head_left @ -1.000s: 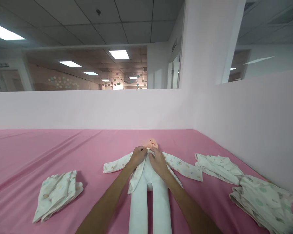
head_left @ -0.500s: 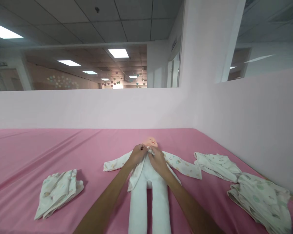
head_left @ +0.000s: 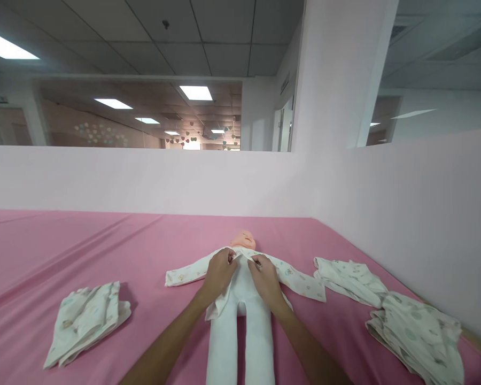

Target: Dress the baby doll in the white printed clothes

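white doll [head_left: 242, 290] | face up | printed shirt [head_left: 301, 282] | front open, sleeves spread

Doll [head_left: 260, 347]: leg ends cut off at 6 o'clock. Shirt [head_left: 300, 280]: front partly hidden by left hand [head_left: 219, 274] and right hand [head_left: 264, 277]. Folded cloth [head_left: 420, 331], 4 o'clock: lower end cut off. Sign [head_left: 285, 83], 1 o'clock: lettering too small to read.

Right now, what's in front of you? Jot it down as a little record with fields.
Doll: lying face up, head farthest away
Shirt: printed, on the doll, front open, sleeves spread
Left hand: pinching the shirt's front
Right hand: pinching its other side
Left side: folded cloth
Right side: near cloth, far cloth
Surface: pink sheet
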{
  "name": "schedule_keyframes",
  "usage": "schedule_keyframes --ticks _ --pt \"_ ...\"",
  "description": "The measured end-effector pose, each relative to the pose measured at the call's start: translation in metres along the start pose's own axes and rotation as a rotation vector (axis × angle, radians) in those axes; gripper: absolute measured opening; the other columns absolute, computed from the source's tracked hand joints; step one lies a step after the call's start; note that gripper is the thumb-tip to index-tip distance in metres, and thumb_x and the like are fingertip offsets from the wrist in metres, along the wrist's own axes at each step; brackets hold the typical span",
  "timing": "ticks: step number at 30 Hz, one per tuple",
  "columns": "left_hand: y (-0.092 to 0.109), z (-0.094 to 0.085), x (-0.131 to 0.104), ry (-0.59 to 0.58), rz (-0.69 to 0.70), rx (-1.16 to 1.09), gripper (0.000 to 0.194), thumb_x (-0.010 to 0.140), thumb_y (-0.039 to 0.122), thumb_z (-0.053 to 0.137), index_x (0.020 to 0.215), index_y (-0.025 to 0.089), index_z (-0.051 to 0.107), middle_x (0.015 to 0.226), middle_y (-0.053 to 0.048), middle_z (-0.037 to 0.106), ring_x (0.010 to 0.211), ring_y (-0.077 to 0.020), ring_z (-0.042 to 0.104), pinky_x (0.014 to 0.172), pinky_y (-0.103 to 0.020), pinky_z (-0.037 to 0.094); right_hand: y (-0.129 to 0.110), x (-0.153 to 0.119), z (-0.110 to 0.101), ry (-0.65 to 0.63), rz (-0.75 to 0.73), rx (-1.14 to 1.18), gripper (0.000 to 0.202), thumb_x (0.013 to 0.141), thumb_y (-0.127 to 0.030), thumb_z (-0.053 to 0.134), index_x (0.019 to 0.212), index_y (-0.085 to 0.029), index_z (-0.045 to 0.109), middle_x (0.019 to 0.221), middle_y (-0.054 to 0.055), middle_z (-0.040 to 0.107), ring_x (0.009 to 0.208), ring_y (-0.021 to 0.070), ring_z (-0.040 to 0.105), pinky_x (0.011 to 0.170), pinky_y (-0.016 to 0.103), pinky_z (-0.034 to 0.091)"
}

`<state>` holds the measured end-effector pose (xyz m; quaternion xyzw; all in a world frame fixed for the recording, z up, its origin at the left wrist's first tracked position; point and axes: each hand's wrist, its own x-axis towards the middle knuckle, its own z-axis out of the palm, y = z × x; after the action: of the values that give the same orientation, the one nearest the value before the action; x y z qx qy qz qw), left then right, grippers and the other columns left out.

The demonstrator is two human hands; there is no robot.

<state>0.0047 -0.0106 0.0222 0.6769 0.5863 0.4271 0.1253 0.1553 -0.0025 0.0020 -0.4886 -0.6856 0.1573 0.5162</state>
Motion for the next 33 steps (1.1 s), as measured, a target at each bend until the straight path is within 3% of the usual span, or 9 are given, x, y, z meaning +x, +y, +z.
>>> schedule_keyframes --ticks 4,11,16,19,26,33 --pt "0.001 -0.001 -0.001 -0.065 -0.027 -0.11 0.014 0.079 0.015 0.049 0.088 0.018 0.06 0.083 -0.001 0.063 0.076 -0.0156 0.055 0.068 -0.026 0.038 -0.003 -0.001 -0.002 0.018 0.039 0.144 0.02 0.083 -0.033 0.048 0.071 -0.02 0.057 0.08 0.002 0.065 0.081 0.0194 0.057 0.075 0.029 0.042" --pt "0.004 -0.001 -0.003 -0.13 0.02 -0.141 0.02 0.08 0.013 0.046 0.086 0.017 0.064 0.082 -0.001 0.067 0.077 -0.0162 0.058 0.072 -0.027 0.04 0.005 0.002 -0.001 -0.116 0.084 0.213 0.032 0.085 -0.044 0.047 0.069 -0.019 0.058 0.068 0.0 0.059 0.068 0.0166 0.05 0.062 0.027 0.038" --pt "0.007 0.005 -0.006 -0.067 0.032 -0.04 0.02 0.083 0.015 0.045 0.082 0.018 0.065 0.089 -0.004 0.07 0.086 -0.0197 0.061 0.076 -0.029 0.039 0.008 0.004 -0.001 -0.199 0.068 0.28 0.02 0.08 -0.03 0.046 0.082 -0.02 0.064 0.087 0.003 0.068 0.085 0.0207 0.06 0.074 0.029 0.045" --pt "0.004 0.009 -0.006 -0.051 0.081 0.015 0.019 0.086 0.019 0.045 0.083 0.019 0.063 0.089 -0.005 0.07 0.087 -0.0208 0.06 0.076 -0.03 0.038 0.008 0.003 -0.001 -0.203 0.06 0.295 0.026 0.074 -0.021 0.043 0.088 -0.02 0.065 0.095 0.004 0.07 0.093 0.0213 0.061 0.08 0.03 0.045" --pt "0.0 0.012 -0.003 -0.027 0.141 0.104 0.022 0.09 0.024 0.042 0.074 0.019 0.056 0.08 -0.004 0.066 0.078 -0.0194 0.056 0.07 -0.029 0.034 0.006 0.003 -0.002 -0.147 0.087 0.278 0.024 0.081 -0.031 0.045 0.083 -0.019 0.065 0.084 0.003 0.068 0.079 0.0202 0.059 0.072 0.03 0.044" --pt "0.002 0.011 -0.006 0.023 0.143 0.079 0.026 0.091 0.026 0.042 0.067 0.019 0.05 0.071 -0.001 0.063 0.07 -0.0174 0.053 0.065 -0.028 0.031 0.004 0.002 -0.003 -0.137 0.094 0.286 0.027 0.082 -0.034 0.046 0.088 -0.019 0.068 0.084 0.003 0.069 0.079 0.0202 0.059 0.073 0.03 0.044"
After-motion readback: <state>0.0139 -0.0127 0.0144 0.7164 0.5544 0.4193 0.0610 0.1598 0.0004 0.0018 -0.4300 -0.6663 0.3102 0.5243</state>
